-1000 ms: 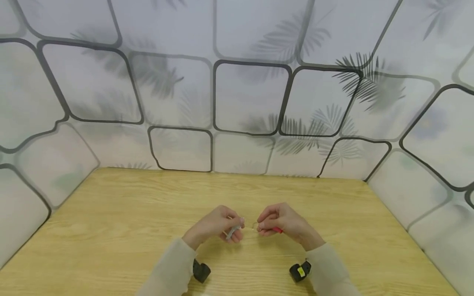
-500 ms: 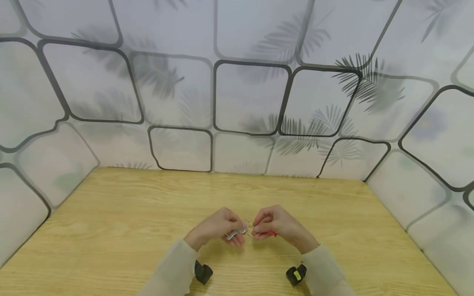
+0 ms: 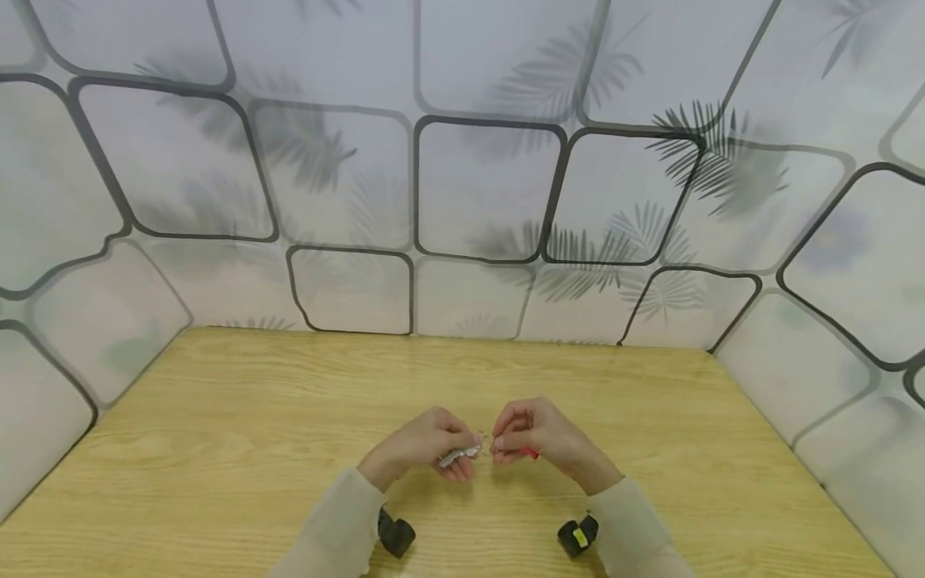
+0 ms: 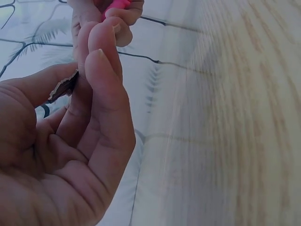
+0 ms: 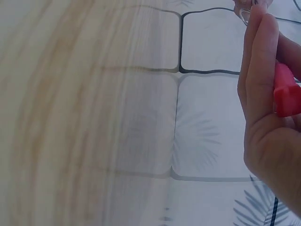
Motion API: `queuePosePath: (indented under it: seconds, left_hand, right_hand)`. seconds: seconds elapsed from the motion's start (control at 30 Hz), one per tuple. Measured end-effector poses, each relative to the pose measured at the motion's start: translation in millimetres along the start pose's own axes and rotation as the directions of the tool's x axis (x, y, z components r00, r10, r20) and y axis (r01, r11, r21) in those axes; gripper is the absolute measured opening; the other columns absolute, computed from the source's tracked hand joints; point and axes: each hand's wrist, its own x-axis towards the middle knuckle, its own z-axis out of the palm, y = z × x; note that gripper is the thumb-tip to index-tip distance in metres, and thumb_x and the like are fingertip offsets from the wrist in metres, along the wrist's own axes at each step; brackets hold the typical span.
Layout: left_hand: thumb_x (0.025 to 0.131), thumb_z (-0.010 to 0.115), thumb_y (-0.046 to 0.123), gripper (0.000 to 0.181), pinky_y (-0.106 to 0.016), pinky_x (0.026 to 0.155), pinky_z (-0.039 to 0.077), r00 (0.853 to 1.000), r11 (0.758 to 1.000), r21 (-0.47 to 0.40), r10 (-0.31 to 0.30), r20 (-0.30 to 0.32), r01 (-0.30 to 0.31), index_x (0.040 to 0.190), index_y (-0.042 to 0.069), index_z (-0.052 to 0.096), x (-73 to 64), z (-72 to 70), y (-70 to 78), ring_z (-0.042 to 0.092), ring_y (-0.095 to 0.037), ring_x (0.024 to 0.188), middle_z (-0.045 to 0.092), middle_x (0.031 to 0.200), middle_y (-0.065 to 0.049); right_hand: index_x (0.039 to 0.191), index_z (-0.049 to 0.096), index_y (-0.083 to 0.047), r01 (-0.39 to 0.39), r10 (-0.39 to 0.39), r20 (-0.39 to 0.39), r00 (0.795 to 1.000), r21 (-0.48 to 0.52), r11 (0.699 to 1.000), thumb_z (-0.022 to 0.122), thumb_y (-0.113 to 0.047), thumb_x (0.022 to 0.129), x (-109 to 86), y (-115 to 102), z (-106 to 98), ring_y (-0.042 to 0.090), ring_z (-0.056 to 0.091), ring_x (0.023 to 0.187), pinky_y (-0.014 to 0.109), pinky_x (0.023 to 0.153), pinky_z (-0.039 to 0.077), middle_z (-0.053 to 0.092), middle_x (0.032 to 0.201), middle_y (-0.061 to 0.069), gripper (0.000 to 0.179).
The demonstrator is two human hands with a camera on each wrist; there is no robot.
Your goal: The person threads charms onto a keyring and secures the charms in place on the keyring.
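Observation:
My left hand (image 3: 422, 443) pinches a silvery key-like piece (image 3: 459, 456) between thumb and fingers. In the left wrist view, this piece (image 4: 63, 88) shows a jagged edge; the rest is hidden by the fingers. Close by on the right, my right hand (image 3: 556, 443) grips a small red piece (image 3: 531, 453), partly covered by the fingers and glossy in the right wrist view (image 5: 287, 89). A thin metal ring (image 5: 243, 17) spans the small gap between both hands' fingertips. Whether the silvery piece is threaded on the ring cannot be told.
Both hands are above a light wooden table (image 3: 289, 393). A pale curtain-like wall (image 3: 491, 185) with dark outlines and leaf prints surrounds it at the back and sides. Black wrist devices (image 3: 396, 535) sit under both sleeves.
The hands have come closer together, the right one moving left, and the ring now meets the left fingertips. The silvery piece has tilted flatter. Over the last half second little has moved.

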Motion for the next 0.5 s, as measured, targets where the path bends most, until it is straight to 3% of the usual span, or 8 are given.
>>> queuePosePath:
  seconds: [0.27,0.5]
  left_hand:
    - [0.104,0.057,0.017,0.034,-0.028,0.063,0.058,1.0,0.997,-0.082,0.015,0.0,-0.015,0.09,-0.013,0.065,3.7,-4.2,-8.7,0.065,-0.011,0.061,0.068,0.069,-0.003]
    - [0.104,0.056,0.015,0.033,-0.023,0.058,0.054,1.0,0.988,-0.152,0.008,-0.007,-0.009,0.089,-0.014,0.064,5.9,-4.3,-11.9,0.064,-0.01,0.061,0.067,0.068,-0.002]
  right_hand:
    - [0.097,0.061,0.013,0.023,-0.02,-0.042,0.999,0.069,0.997,0.06,0.012,0.094,-0.3,3,-4,0.015,0.073,0.078,0.028,0.074,0.06,0.072,0.083,0.008,0.004]
    - [0.096,0.062,0.007,0.048,-0.032,-0.106,0.994,0.157,0.986,0.056,0.014,0.093,1.2,6,-1,0.014,0.073,0.078,0.026,0.075,0.059,0.072,0.083,0.008,0.01]
